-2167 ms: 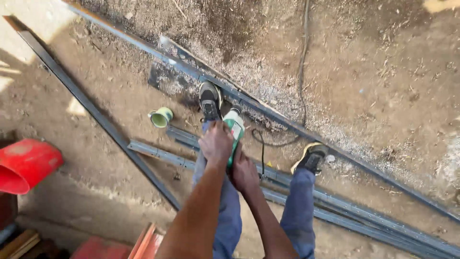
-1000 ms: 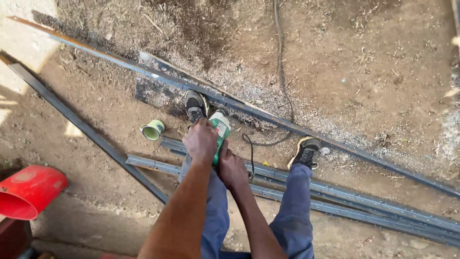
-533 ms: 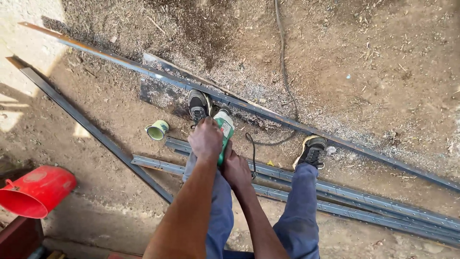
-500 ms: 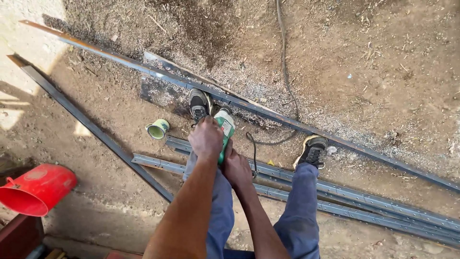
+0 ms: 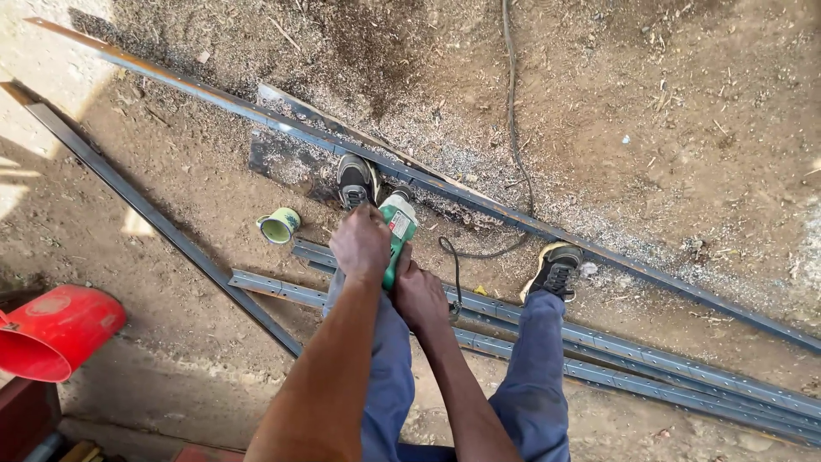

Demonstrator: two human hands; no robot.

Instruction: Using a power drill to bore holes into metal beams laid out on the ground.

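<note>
Head view looks straight down at a person standing on bare dirt ground (image 5: pixel 684 128), both arms stretched forward onto a green angle grinder (image 5: pixel 397 233). Left hand (image 5: pixel 361 244) sits on top of the tool's front half, fingers wrapped down around the body and clamped on it. Right hand (image 5: pixel 419 295) grips the rear of the same tool, just behind the left, its fingers likewise closed around the handle. The grinder points away from the person, its nose just beside the left shoe (image 5: pixel 355 181) and close to a long steel bar (image 5: pixel 479 201) that runs diagonally across the ground. Whether the disc touches the bar cannot be told. A black power cord (image 5: pixel 513 128) loops from the tool's rear and trails off toward the top of the frame. Right shoe (image 5: pixel 554 272) rests on a bundle of grey steel channels (image 5: pixel 650 359) lying under the person's legs. A small green-rimmed cup (image 5: pixel 279 226) lies on its side left of the hands. Another dark bar (image 5: pixel 154 210) crosses the left side, and a red bucket (image 5: pixel 53 332) lies tipped at the left edge.
</note>
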